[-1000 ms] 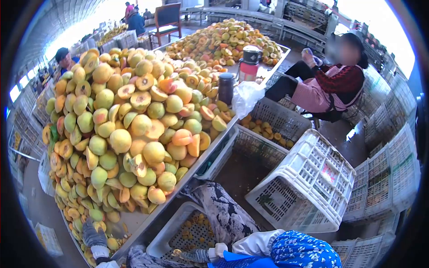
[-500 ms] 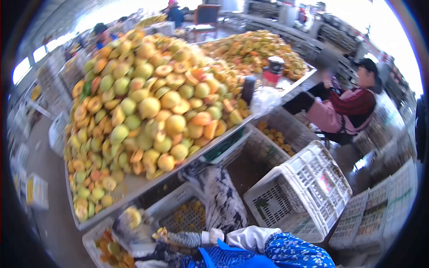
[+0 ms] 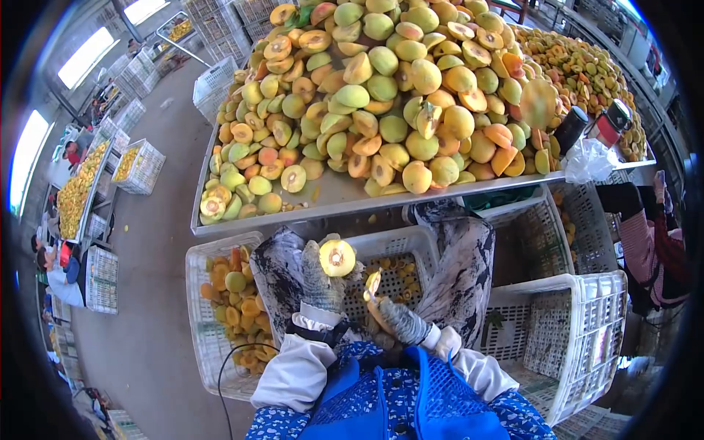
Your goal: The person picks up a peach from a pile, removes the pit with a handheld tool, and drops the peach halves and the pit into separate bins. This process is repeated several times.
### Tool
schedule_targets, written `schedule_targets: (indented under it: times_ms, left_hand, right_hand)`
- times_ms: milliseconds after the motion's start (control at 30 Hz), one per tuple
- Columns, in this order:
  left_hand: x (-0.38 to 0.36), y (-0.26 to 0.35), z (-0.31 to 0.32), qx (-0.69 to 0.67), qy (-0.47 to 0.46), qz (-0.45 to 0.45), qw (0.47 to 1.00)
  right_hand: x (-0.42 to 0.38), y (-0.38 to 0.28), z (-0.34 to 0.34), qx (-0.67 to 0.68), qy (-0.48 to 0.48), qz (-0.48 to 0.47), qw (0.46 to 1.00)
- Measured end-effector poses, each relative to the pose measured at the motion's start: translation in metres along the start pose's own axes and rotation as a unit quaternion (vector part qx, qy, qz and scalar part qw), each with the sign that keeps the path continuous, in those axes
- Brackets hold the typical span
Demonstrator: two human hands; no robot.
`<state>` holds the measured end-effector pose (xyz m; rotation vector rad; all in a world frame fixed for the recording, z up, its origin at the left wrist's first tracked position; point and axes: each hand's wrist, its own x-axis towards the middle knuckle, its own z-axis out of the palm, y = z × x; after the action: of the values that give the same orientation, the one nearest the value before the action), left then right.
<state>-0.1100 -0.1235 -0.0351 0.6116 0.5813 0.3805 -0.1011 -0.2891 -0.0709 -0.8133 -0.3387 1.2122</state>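
Observation:
My left hand (image 3: 323, 282), in a grey glove, holds a halved peach (image 3: 337, 258) with its cut face and pit turned up. To its right, my gloved right hand (image 3: 402, 321) is closed round a small tool whose kind I cannot make out. A yellowish bit of fruit (image 3: 372, 281) shows at the tool's tip, apart from the peach half. Both hands are between my knees, over a white crate (image 3: 422, 242) with small yellow-brown pieces in its bottom. Beyond the crate, a heap of whole and halved peaches (image 3: 396, 128) lies on a metal table (image 3: 330, 194).
A crate of peach halves (image 3: 198, 323) stands by my left leg. On my right are a tipped white crate (image 3: 579, 345) and a seated person (image 3: 653, 249). A dark cup (image 3: 570, 128) and a plastic bag (image 3: 590, 160) sit at the table edge. A black cable (image 3: 220, 381) hangs at left.
My view has swung down and to the left, so hands, lap and left-hand floor show more fully. The left hand still holds the peach half; the right still grips the tool.

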Motion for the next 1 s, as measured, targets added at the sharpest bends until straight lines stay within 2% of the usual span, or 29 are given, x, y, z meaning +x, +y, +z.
schedule_targets:
  times_ms: [67, 100, 133, 167, 200, 267, 300, 400, 467, 533, 600, 667, 700, 733, 800, 833, 867, 933, 967, 1000]
  left_hand:
    - [0.001, -0.004, 0.005, 0.022, 0.021, 0.016, 0.999]
    - [-0.001, -0.004, 0.013, 0.09, 0.016, 0.098, 0.991]
    - [-0.007, -0.001, 0.024, 0.156, 0.008, 0.18, 0.971]
    - [-0.017, 0.009, 0.038, 0.26, 0.018, 0.148, 0.954]
    - [-0.006, 0.0, 0.027, 0.198, 0.037, 0.161, 0.966]
    - [0.004, -0.015, -0.004, 0.073, 0.044, 0.074, 0.994]
    - [0.006, -0.02, -0.007, 0.04, 0.055, 0.074, 0.995]
    - [0.012, -0.022, -0.012, 0.099, 0.043, 0.045, 0.993]
    - [0.003, -0.024, -0.008, 0.112, 0.069, 0.07, 0.989]
    - [0.005, -0.03, -0.019, 0.107, 0.053, 0.049, 0.992]
    - [0.005, -0.037, -0.03, 0.084, 0.03, 0.006, 0.996]
    - [-0.006, -0.034, -0.015, 0.167, 0.05, 0.069, 0.982]
    - [-0.007, -0.035, -0.017, 0.155, 0.051, 0.063, 0.985]
    - [-0.008, -0.036, -0.018, 0.156, 0.052, 0.061, 0.985]
    - [-0.009, -0.04, -0.018, 0.292, 0.024, 0.133, 0.947]
    - [-0.009, -0.041, -0.022, 0.232, 0.024, 0.112, 0.966]
    - [-0.008, -0.044, -0.026, 0.233, 0.025, 0.11, 0.966]
    - [-0.01, -0.048, -0.033, 0.349, -0.013, 0.193, 0.917]
    - [-0.013, -0.048, -0.035, 0.359, -0.02, 0.186, 0.914]
    - [-0.016, -0.049, -0.034, 0.362, -0.023, 0.182, 0.914]
  right_hand:
    - [-0.001, -0.004, -0.001, 0.069, 0.021, 0.012, 0.997]
    - [0.0, 0.002, 0.001, 0.074, 0.028, 0.011, 0.997]
    - [0.003, 0.009, 0.0, 0.099, 0.053, 0.097, 0.989]
    - [0.007, 0.01, -0.002, 0.12, 0.075, 0.18, 0.973]
    - [0.005, 0.006, 0.001, 0.048, 0.049, 0.156, 0.985]
    - [0.002, -0.009, 0.015, -0.053, 0.069, 0.107, 0.99]
    - [0.001, -0.008, 0.014, -0.056, 0.077, 0.107, 0.99]
    - [0.01, -0.007, 0.01, -0.096, 0.095, 0.077, 0.988]
    - [0.012, 0.006, 0.005, -0.171, 0.199, -0.108, 0.959]
    - [0.015, -0.005, 0.001, -0.129, 0.186, -0.057, 0.972]
    - [0.02, -0.01, -0.002, -0.294, 0.191, -0.095, 0.932]
    - [0.024, -0.011, 0.0, -0.331, 0.198, -0.114, 0.915]
    - [0.025, -0.009, 0.001, -0.372, 0.201, -0.135, 0.896]
    - [0.026, -0.005, 0.002, -0.37, 0.203, -0.133, 0.897]
    - [0.028, 0.001, 0.001, -0.382, 0.218, -0.097, 0.893]
    - [0.028, 0.004, 0.002, -0.38, 0.225, -0.12, 0.889]
    - [0.029, 0.007, 0.001, -0.379, 0.226, -0.119, 0.89]
    - [0.03, 0.01, 0.001, -0.361, 0.218, -0.14, 0.896]
    - [0.028, 0.009, 0.002, -0.296, 0.208, -0.101, 0.927]
    - [0.026, 0.005, 0.006, -0.292, 0.212, -0.101, 0.927]
